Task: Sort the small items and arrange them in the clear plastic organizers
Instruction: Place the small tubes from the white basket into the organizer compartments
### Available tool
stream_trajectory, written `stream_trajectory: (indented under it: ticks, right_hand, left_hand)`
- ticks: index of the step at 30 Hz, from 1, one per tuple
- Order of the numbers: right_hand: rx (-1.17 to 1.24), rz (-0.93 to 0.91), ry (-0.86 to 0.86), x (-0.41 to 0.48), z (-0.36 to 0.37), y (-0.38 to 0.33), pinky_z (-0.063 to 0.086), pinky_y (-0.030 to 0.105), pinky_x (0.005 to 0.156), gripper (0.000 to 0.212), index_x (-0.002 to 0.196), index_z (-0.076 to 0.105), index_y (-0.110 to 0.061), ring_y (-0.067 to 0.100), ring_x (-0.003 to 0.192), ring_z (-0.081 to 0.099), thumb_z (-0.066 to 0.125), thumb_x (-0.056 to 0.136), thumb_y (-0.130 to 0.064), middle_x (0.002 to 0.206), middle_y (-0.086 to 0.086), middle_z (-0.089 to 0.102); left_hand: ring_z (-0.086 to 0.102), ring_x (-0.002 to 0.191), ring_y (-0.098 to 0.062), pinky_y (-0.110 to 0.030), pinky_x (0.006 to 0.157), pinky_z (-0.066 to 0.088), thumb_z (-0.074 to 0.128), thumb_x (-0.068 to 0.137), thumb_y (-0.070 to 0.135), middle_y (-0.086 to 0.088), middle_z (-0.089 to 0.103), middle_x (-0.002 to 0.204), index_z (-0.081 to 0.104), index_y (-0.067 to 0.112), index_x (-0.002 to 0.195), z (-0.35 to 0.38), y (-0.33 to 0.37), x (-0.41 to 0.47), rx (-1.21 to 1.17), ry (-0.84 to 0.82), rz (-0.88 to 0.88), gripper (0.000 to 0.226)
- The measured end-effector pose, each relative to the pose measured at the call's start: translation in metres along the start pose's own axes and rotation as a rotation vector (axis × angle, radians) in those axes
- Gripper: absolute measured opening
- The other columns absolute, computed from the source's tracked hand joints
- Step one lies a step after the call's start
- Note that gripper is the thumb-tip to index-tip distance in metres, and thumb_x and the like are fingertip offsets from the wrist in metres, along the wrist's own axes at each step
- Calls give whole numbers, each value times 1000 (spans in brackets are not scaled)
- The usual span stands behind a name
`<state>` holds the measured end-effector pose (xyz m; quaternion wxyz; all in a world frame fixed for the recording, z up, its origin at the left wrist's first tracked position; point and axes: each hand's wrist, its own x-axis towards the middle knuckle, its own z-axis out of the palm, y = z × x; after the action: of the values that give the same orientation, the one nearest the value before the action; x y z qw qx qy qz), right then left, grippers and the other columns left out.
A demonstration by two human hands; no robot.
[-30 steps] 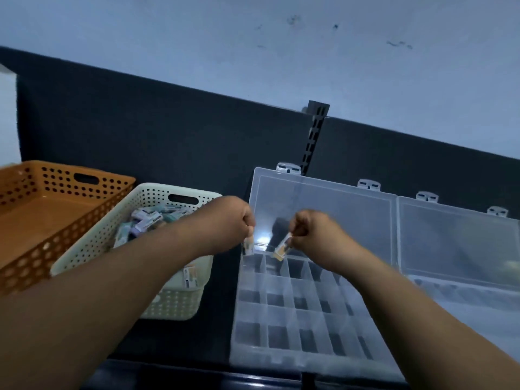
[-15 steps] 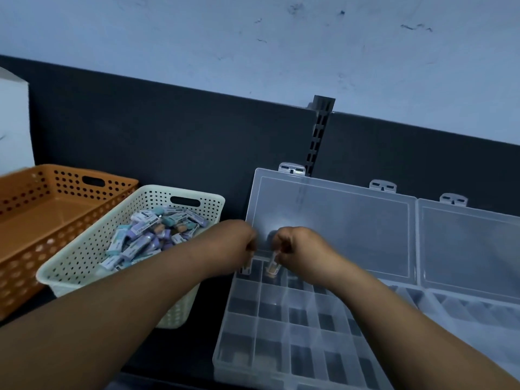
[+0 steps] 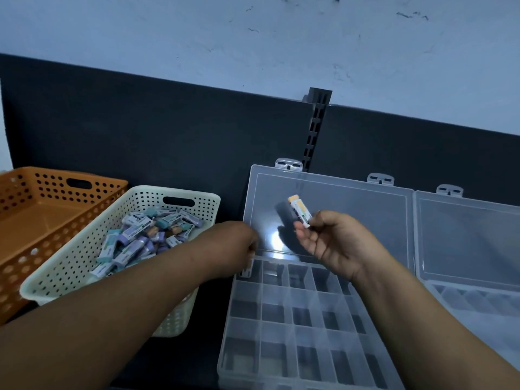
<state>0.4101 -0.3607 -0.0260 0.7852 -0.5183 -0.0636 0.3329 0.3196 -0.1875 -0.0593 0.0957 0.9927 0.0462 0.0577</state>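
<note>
The left hand (image 3: 239, 247) is turned knuckles-up at the back left corner of the clear organizer (image 3: 247, 312), its fingers curled out of sight, so I cannot tell whether its grip holds anything. The right hand (image 3: 333, 244) hangs above the organizer's back row, in front of the raised lid (image 3: 365, 220), and its grip pinches the lower end of a small eraser-like stick (image 3: 299, 211). The stick's long axis tilts, with its orange tip up and to the left. The print on its white sleeve is too blurred to read. A second organizer (image 3: 478, 294) is cut off at the right edge. On the dark surface (image 3: 209, 322), a white basket (image 3: 84, 263) holds a heap of similar sticks (image 3: 140, 237), labels unreadable, beside an orange basket (image 3: 42, 220) cropped at the left.
</note>
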Motion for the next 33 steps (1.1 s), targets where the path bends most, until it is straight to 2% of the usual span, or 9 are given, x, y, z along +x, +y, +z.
stream_trajectory:
  ticks: [2, 8, 11, 14, 17, 22, 25, 29, 33]
  right_hand:
    - [94, 41, -41, -1, 0, 4, 57, 23, 52, 19, 81, 51, -4, 15, 54, 65, 40, 89, 10, 67, 14, 62]
    - [25, 35, -219, -2, 3, 11, 60, 29, 60, 54, 123, 56, -17, 24, 68, 70, 36, 88, 19, 97, 21, 57]
    - [-216, 22, -223, -4, 5, 12, 61, 32, 66, 34, 116, 59, -14, 27, 74, 71, 44, 94, 8, 105, 20, 60]
    - [-613, -90, -131, 2, 1, 19, 55, 31, 71, 10, 97, 59, -13, 20, 70, 62, 55, 95, -5, 84, 11, 63]
    - [-887, -258, -70, 9, -4, 26, 44, 35, 68, 12, 84, 58, -15, 20, 67, 50, 65, 87, -6, 71, 6, 57]
    - [-1180, -360, -104, 12, -3, 34, 54, 40, 74, 35, 107, 63, -26, 26, 71, 58, 61, 84, 1, 82, 11, 64]
    - [-1251, -431, -117, 15, -6, 38, 56, 48, 75, 16, 88, 60, -24, 33, 76, 62, 60, 81, -9, 78, 7, 65]
    - [-1347, -451, -123, 17, -7, 40, 52, 38, 71, 16, 76, 60, -22, 15, 67, 56, 61, 91, -20, 73, 0, 62]
    - [-1454, -459, -123, 17, -9, 45, 52, 30, 77, 19, 72, 63, -28, 13, 82, 59, 67, 88, -18, 89, -4, 60]
  left_hand:
    - [59, 94, -20, -33, 82, 51, 56, 83, 12, 1, 63, 100, 68, 19, 95, 1, 0, 0, 3, -1, 4, 19]
    - [59, 93, -19, -30, 80, 50, 56, 84, 14, 1, 63, 99, 67, 22, 95, 2, 0, 1, 11, 2, 4, 18]
    - [59, 92, -18, -31, 79, 50, 56, 83, 13, 1, 63, 99, 68, 21, 96, 2, 1, 1, 6, 5, -5, 19]
    - [58, 92, -19, -30, 78, 49, 55, 83, 12, 0, 62, 100, 68, 20, 98, 2, 1, 0, 4, 6, -17, 21]
    - [58, 93, -19, -30, 78, 49, 54, 84, 12, 0, 62, 101, 67, 20, 98, 2, 1, -1, -1, 14, -21, 21]
    - [58, 94, -19, -28, 74, 45, 54, 84, 13, 0, 62, 102, 67, 21, 96, 2, 2, -1, 9, 20, -33, 19]
    - [58, 93, -20, -26, 72, 44, 54, 85, 13, 0, 63, 102, 66, 20, 96, 2, 2, -1, 9, 21, -36, 18]
    - [59, 93, -19, -28, 73, 45, 55, 84, 12, 0, 63, 101, 66, 20, 96, 2, 3, 0, 2, 23, -40, 18]
    - [58, 95, -20, -26, 72, 42, 54, 86, 14, 0, 62, 102, 66, 20, 96, 2, 3, 0, 10, 33, -26, 17]
